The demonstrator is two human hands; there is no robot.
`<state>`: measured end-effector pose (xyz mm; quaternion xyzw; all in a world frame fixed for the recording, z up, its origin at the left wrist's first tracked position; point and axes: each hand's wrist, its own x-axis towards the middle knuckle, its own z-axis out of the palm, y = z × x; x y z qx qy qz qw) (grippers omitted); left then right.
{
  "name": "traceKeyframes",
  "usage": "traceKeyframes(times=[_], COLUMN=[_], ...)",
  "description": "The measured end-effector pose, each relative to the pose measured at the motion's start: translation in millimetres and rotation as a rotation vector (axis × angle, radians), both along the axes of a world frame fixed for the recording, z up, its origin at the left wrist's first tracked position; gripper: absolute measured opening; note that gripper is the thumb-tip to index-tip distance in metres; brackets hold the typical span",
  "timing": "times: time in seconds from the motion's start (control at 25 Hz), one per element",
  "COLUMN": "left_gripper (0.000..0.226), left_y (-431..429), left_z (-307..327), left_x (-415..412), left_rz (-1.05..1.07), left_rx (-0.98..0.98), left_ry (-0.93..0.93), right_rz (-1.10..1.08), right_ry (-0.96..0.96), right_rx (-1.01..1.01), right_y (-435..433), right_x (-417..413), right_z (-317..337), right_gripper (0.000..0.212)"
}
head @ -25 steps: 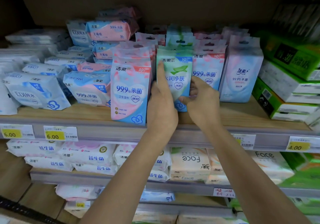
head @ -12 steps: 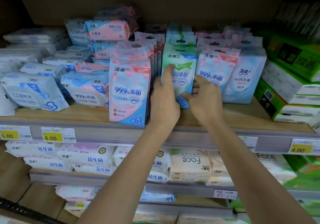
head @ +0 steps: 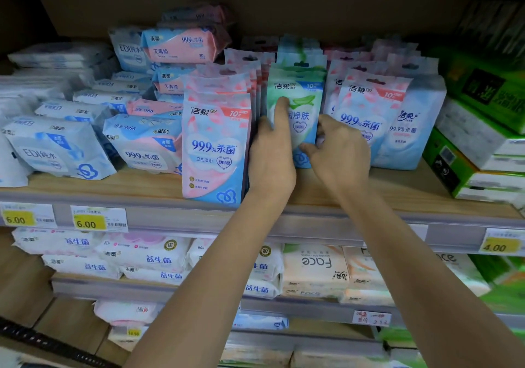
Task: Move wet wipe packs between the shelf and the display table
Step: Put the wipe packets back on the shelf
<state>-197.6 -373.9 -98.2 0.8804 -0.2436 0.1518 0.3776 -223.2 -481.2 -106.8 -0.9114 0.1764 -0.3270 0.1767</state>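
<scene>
On the wooden shelf point(head: 397, 194), the left grip point(head: 272, 158) is clasping the green wipe pack point(head: 298, 94) by its left edge, thumb lying up its front, while the right grip point(head: 338, 154) is pinching its lower right edge. The pack is standing upright between them. Pink packs point(head: 216, 146) are flanking it just beside each grip. Yellow price tags point(head: 89, 221) are hanging on the rail below.

— Where does the one view look from?
— Head height, straight in front of the upper shelf point(head: 397, 197), tilted slightly down.
— How near?
— Close: that shelf's front edge crosses mid-frame, lower shelves point(head: 142, 288) beneath it, wide-angle bending the edges.
</scene>
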Motion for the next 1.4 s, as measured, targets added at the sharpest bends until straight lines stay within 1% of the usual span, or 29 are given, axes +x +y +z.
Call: traceKeyframes(times=[0.08,0.16,0.24,0.32,0.4,0.52,0.6,0.64,0.68,0.76,0.8,0.84,0.88,0.96,1.04,1.2,1.4], left_gripper=[0.067,0.063,0.056,0.051,0.048,0.046,0.047,0.047,0.046,0.044,0.044,0.046,0.047,0.050,0.051,0.054,0.056], left_y=[-2,-2,1,5,5,3,4,5,6,1,-5,-12,-19,-30,-35,-35,-35], left_z=[0,-3,-11,-19,-24,-21,-21,-23,-24,-21,-18,-16,-15,-14,-16,-14,-13], left_x=[-3,-10,-16,-16,-13,-9,-10,-12,-15,-20,-23,-25,-26,-26,-25,-28,-30], left_rz=[0.051,0.089,0.079,0.014,-0.047,-0.058,-0.053,-0.056,-0.072,-0.163,-0.210,-0.241,-0.258,-0.271,-0.265,-0.215,-0.159], left_rx=[0.122,0.191,0.136,0.045,0.039,0.032,0.007,-0.018,-0.065,-0.180,-0.202,-0.189,-0.158,-0.105,-0.073,-0.040,0.004], left_ry=[-0.039,-0.076,-0.144,-0.176,-0.117,-0.070,-0.076,-0.077,-0.067,-0.026,-0.002,0.019,0.030,0.043,0.063,0.069,0.109], right_rz=[-0.007,0.018,0.090,0.163,0.183,0.181,0.246,0.265,0.236,0.037,-0.070,-0.141,-0.158,-0.097,-0.080,-0.092,-0.159], right_ry=[-0.022,-0.073,-0.146,-0.156,-0.122,-0.089,-0.093,-0.127,-0.188,-0.327,-0.346,-0.315,-0.257,-0.157,-0.122,-0.128,-0.074], right_rx=[-0.022,0.031,0.121,0.081,0.009,-0.002,0.043,0.088,0.123,0.125,0.122,0.144,0.192,0.264,0.240,0.238,0.153], right_y=[1,-1,-3,-5,-7,-10,-11,-12,-16,-28,-36,-41,-45,-46,-43,-47,-48], right_x=[-3,-7,-13,-16,-15,-8,-11,-17,-27,-51,-62,-70,-74,-73,-65,-49,-43], right_z=[-1,-3,-4,-6,-9,-8,-5,-2,0,0,-1,-4,-7,-12,-9,-5,-7], right_gripper=[0.034,0.037,0.040,0.039,0.039,0.039,0.037,0.035,0.034,0.035,0.039,0.043,0.046,0.044,0.040,0.037,0.032])
